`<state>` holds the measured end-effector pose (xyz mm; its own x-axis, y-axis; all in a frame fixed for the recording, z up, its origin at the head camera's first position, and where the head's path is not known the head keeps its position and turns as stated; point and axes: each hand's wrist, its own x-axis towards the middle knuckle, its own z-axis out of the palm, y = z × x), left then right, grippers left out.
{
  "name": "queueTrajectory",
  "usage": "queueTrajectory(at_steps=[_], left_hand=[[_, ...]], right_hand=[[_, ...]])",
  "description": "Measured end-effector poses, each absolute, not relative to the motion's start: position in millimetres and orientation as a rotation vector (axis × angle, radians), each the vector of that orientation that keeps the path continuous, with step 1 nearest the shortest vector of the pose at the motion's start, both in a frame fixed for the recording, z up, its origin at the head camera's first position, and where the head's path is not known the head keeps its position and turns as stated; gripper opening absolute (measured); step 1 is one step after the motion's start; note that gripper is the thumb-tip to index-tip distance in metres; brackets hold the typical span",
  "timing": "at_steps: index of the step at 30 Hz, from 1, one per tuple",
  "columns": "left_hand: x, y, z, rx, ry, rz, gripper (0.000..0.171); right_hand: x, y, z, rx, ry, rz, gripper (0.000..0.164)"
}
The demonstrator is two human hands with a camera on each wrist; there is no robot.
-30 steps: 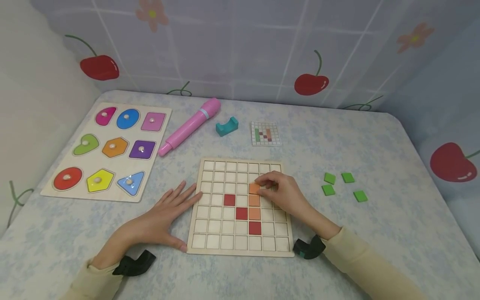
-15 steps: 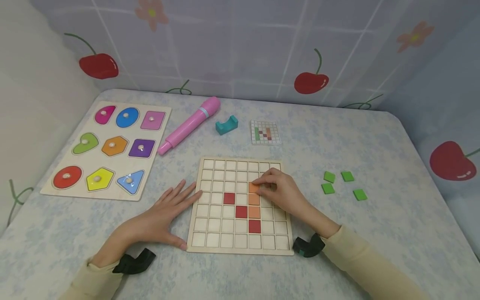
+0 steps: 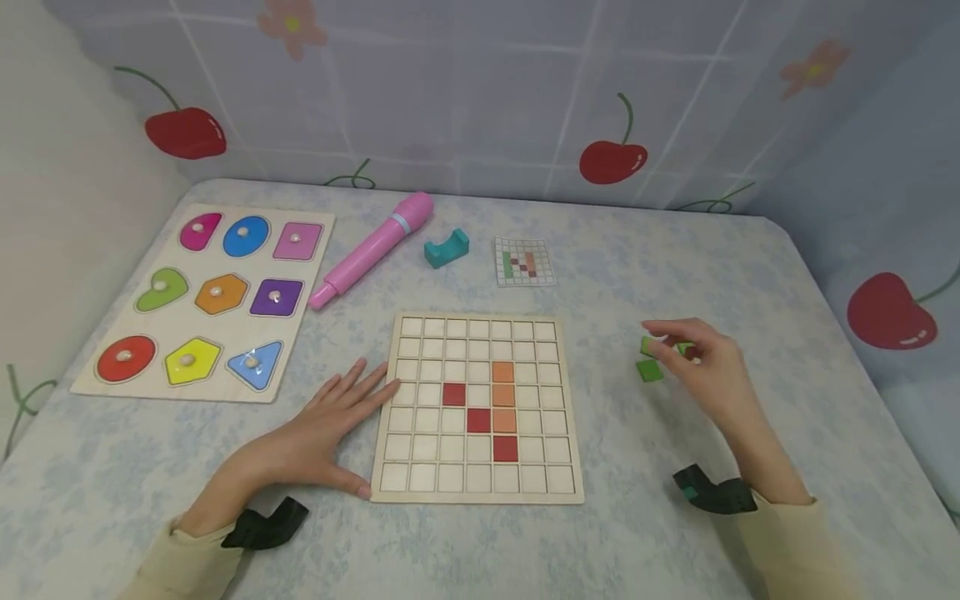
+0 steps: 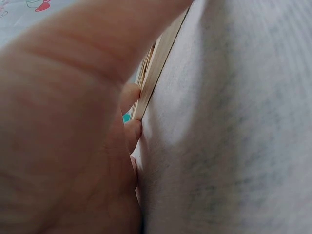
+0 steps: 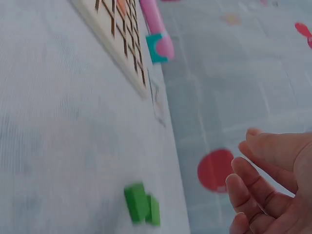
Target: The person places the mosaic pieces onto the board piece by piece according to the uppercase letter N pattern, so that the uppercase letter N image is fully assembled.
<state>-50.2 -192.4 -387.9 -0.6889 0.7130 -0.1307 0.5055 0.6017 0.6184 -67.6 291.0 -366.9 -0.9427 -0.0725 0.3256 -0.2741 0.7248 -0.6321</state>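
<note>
A wooden grid board lies flat on the table. Three orange tiles form a column in it, and three red tiles step diagonally down to the right. My left hand is spread flat at the board's left edge, fingertips and thumb touching the frame. Off to the right, my right hand hovers over loose green tiles, partly covering them. Thumb and fingers stand apart in the right wrist view, holding nothing; the green tiles sit below on the table.
A shape puzzle board with knobbed pieces lies at the left. Behind the grid are a pink microphone-shaped toy, a teal curved block and a small pattern card. A fabric backdrop rises along the table's rear edge.
My right hand has left the top orange tile in the grid and moved right, above the green tiles. The left hand stays at the board's edge. The view has shifted slightly.
</note>
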Motion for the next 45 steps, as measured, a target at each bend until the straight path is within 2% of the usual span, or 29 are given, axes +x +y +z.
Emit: queueTrajectory(at_steps=[4,8,13,23,35,41,45], left_hand=[[-49.6,-191.3,-389.2,0.975,2.456,0.798,0.118],[-49.2,-191.1,-390.2,0.986,2.463,0.807,0.118],[-50.3,-191.4,-389.3,0.984,2.464,0.800,0.118],[-50.2,-193.9,-388.7,0.968,2.477,0.762,0.119],[-50.5,-192.1,-386.1,0.982,2.475,0.763,0.118],[-51.1,-193.3,-386.0,0.991,2.480,0.741,0.118],[-51.3,-193.0,-387.4,0.982,2.473,0.735,0.118]], right_hand=[[-53.7,350.5,-386.8,-0.074,-2.751,1.005,0.034],[-37.7,370.7,-380.9,-0.244,-2.886,1.040,0.045],[-30.5,368.5,-374.3,-0.137,-2.965,1.042,0.042],[-33.9,372.3,-384.4,0.177,-2.886,0.874,0.032],[-33.6,368.2,-387.7,0.072,-2.864,0.783,0.026],[-47.1,352.3,-386.0,0.002,-2.767,0.898,0.030],[-58.8,320.0,-383.9,0.054,-2.620,1.029,0.028]])
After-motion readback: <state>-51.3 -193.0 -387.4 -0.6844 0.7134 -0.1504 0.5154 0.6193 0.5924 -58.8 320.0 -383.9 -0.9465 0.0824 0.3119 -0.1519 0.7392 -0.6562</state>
